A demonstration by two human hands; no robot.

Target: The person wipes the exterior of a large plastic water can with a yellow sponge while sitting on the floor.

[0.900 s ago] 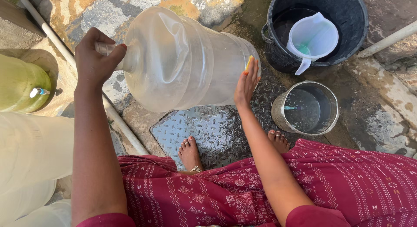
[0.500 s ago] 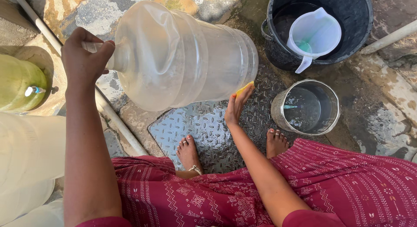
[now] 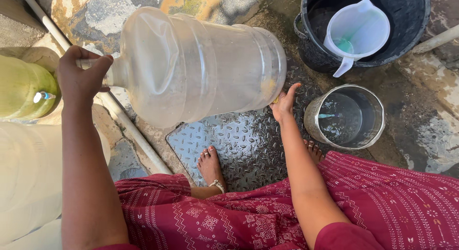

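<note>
- While the big clear water jug (image 3: pixel 201 63) lies on its side in the air above the metal plate (image 3: pixel 239 144), my left hand (image 3: pixel 83 77) is wrapped tight around its neck.
- My right hand (image 3: pixel 283 102) is flat against the jug's base, fingers spread, pressing a yellow sponge (image 3: pixel 276 100) there.
- A steel bucket (image 3: pixel 346 117) of water stands just right of that hand.
- A black tub (image 3: pixel 411 20) behind it holds a white jug (image 3: pixel 356 30).

Both arms out fwd, hands spread wide apart.

L hand (image 3: pixel 82 77) at approx 10 o'clock, fist closed tight, knuckles up, forearm running straight up from bottom edge, elbow near straight. R hand (image 3: pixel 284 102) at approx 1 o'clock, palm turned away, fingers (image 3: pixel 292 88) extended and close together, thumb out to the side; R forearm angled in from 5 o'clock, wrist slightly bent back. Bare feet below, btwn the arms.
</note>
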